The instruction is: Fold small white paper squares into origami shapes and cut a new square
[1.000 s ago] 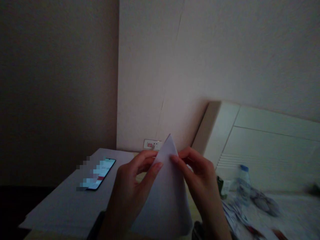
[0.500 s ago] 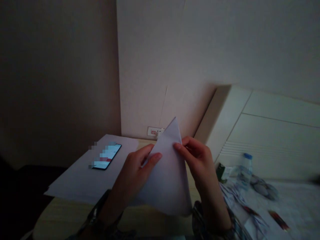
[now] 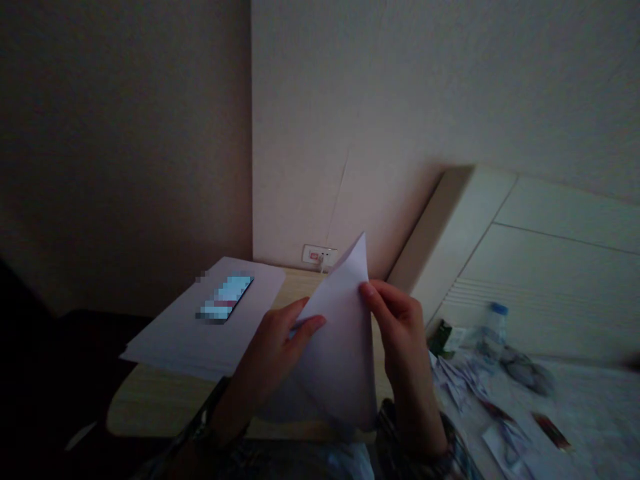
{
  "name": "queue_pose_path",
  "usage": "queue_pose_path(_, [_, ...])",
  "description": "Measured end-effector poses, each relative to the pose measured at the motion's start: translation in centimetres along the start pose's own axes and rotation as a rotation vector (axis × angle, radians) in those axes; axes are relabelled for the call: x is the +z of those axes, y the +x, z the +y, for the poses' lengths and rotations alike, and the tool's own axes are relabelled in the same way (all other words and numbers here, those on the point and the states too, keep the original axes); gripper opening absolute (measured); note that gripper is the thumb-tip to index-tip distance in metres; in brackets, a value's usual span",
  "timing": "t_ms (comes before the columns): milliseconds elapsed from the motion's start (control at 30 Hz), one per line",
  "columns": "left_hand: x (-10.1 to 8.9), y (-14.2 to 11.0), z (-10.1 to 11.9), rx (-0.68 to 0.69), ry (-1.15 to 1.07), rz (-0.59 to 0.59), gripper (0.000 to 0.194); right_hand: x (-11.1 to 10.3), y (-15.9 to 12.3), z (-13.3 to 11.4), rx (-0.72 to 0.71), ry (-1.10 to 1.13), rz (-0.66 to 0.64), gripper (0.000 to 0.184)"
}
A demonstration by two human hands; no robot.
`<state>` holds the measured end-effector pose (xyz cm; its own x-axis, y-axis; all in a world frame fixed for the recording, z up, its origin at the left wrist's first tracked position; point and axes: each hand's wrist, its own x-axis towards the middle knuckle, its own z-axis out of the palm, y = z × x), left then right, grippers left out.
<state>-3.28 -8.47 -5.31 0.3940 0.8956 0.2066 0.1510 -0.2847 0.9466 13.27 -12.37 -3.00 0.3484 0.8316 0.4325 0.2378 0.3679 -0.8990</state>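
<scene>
Between my two hands is a folded sheet of white paper [image 3: 340, 347], held up with its pointed corner at the top. My left hand [image 3: 280, 343] grips its left edge, thumb on the near face and the other fingers behind. My right hand [image 3: 395, 310] pinches the right edge below the point between thumb and fingers. The paper's lower part hangs above the front of the wooden table, and its far side is hidden from me.
A lit phone [image 3: 227, 298] lies on a stack of white paper [image 3: 175, 340] on the light wooden table [image 3: 150, 403]. A socket [image 3: 313, 255] with a plug is on the wall behind. To the right, a bed holds a water bottle [image 3: 494, 330], paper scraps [image 3: 453, 380] and a dark narrow packet [image 3: 550, 430].
The view has shifted a little, so the table and phone sit higher and further right. Both hands keep hold of the paper, whose top fold now gapes slightly near the point.
</scene>
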Motion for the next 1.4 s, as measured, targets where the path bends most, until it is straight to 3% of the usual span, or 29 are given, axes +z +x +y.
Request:
queue_pose_path(167, [0.1,0.0,-0.2,0.015,-0.037,0.074,0.027,-0.9,-1.5,0.5,0.022,-0.137,-0.093,0.021])
queue_pose_path(600, [0.4,-0.1,-0.6,-0.082,-0.071,0.037,0.039,-0.5,-2.5,1.3,0.064,-0.144,-0.050,0.026])
queue_pose_path(900, [0.6,-0.2,-1.1,-0.074,-0.066,0.040,0.035,-0.5,-2.6,1.5,0.107,-0.102,-0.054,0.026])
queue_pose_path(1167, [0.5,-0.5,-1.3,-0.090,-0.108,0.039,0.039,0.4,-2.3,1.5,0.024,-0.230,-0.020,0.027])
queue_pose_path(1300, [0.2,-0.4,-1.7,-0.056,-0.028,0.103,0.037,0.3,-2.3,1.9,0.033,-0.281,-0.046,0.032])
queue_pose_path(1400, [-0.2,-0.3,-2.0,-0.030,0.063,0.134,0.036,0.1,-2.2,2.1,0.059,-0.231,-0.112,0.023])
